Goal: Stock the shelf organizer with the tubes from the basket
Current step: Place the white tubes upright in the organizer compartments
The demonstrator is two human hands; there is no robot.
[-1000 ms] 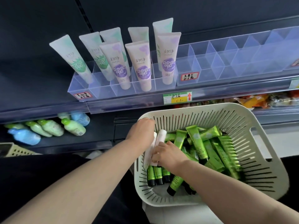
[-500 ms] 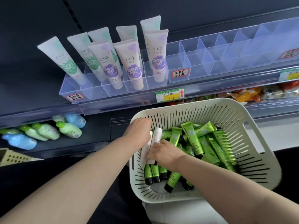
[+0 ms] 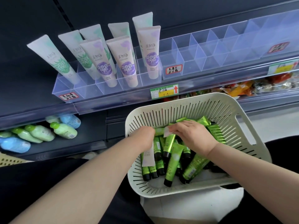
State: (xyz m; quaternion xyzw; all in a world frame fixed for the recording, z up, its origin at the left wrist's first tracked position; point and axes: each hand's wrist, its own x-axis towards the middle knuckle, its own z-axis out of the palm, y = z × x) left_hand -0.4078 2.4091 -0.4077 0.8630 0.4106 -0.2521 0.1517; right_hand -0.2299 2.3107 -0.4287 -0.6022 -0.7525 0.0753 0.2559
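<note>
A cream slotted basket (image 3: 242,139) holds several green tubes (image 3: 171,164) with black caps. My left hand (image 3: 143,138) is at the basket's left side, closed on a pale tube (image 3: 147,159) that hangs down cap first. My right hand (image 3: 192,136) reaches across the green tubes and pinches the crimped end of a second pale tube (image 3: 167,132); the rest of that tube is hidden. Above, the clear shelf organizer (image 3: 199,60) has several pale tubes (image 3: 123,62) standing in its left compartments. Its right compartments hold nothing.
Green and blue bottles (image 3: 63,130) lie on the lower shelf at left. A price label (image 3: 164,91) sits on the shelf rail above the basket. Snack packets (image 3: 242,88) fill the shelf at right. Another basket's corner (image 3: 8,160) shows at the far left.
My hands were together on two pale tubes; they have parted. The right hand moved up and right toward the basket's far side with one, and the left keeps the other.
</note>
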